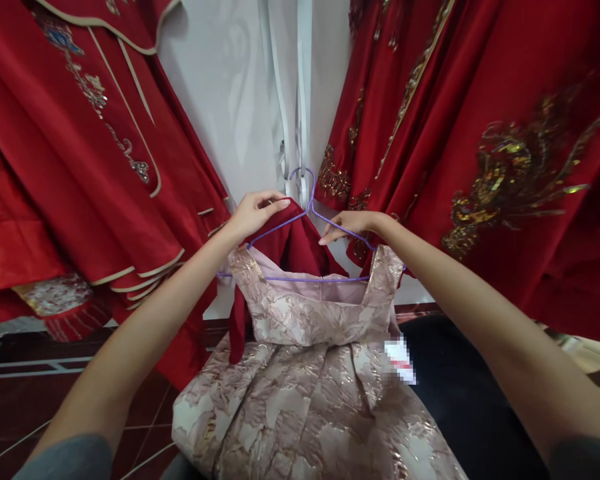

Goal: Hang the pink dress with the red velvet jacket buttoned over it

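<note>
My left hand [261, 212] pinches the top edge of a piece of dark red cloth [300, 247] beside the hanger's neck. From the other side, my right hand [353, 225] reaches behind the hanger's sloping arm, its fingertips together at the cloth's edge; part of its grip is hidden. The purple hanger [307, 193] hangs by its hook in front of a white panel. On it is a pink and gold brocade dress [305, 400] with wide shoulder straps and a pleated skirt. A blurred white tag [400, 360] lies at the dress's right side. A red strip drops past the left strap.
Red garments with pale piping [130, 167] hang on the left. More red garments with gold sequin embroidery [505, 180] fill the right. White metal bars [304, 87] run up the middle. A dark round surface [460, 393] is at lower right, above a reddish tiled floor [145, 427].
</note>
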The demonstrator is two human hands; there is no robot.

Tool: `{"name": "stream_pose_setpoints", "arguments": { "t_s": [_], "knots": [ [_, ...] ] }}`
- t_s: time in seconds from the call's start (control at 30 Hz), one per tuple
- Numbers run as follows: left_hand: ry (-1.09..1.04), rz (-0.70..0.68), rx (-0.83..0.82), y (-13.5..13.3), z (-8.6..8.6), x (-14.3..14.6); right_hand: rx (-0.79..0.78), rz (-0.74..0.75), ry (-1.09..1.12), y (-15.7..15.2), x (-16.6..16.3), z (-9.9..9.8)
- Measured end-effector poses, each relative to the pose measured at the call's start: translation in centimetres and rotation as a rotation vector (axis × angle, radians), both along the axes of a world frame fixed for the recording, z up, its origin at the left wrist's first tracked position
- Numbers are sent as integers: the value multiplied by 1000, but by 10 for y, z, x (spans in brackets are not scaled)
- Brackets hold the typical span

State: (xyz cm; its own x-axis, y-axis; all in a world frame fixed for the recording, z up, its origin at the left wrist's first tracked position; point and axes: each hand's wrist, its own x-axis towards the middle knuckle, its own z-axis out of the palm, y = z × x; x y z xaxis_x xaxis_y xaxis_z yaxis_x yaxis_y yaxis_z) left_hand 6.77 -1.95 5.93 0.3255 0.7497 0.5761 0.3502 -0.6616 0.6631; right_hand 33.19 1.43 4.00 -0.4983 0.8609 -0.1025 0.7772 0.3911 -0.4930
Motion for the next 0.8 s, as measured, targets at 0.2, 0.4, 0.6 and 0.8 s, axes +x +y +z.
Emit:
{"name": "stream_pose_setpoints", "arguments": {
  "t_s": [0.2, 0.4, 0.6, 0.8],
  "knots": [
    [74, 18, 116, 2, -14, -18, 269, -178, -189, -1, -11, -7],
    [225, 172, 260, 1, -36, -42, 766, -307, -49, -17, 6, -16],
    [369, 256, 243, -2, -41, -48, 748, -341, -145, -29, 27, -18],
    [347, 218, 265, -4, -36, -53, 770, -461, -435, -40, 49, -25]
  ]
}}
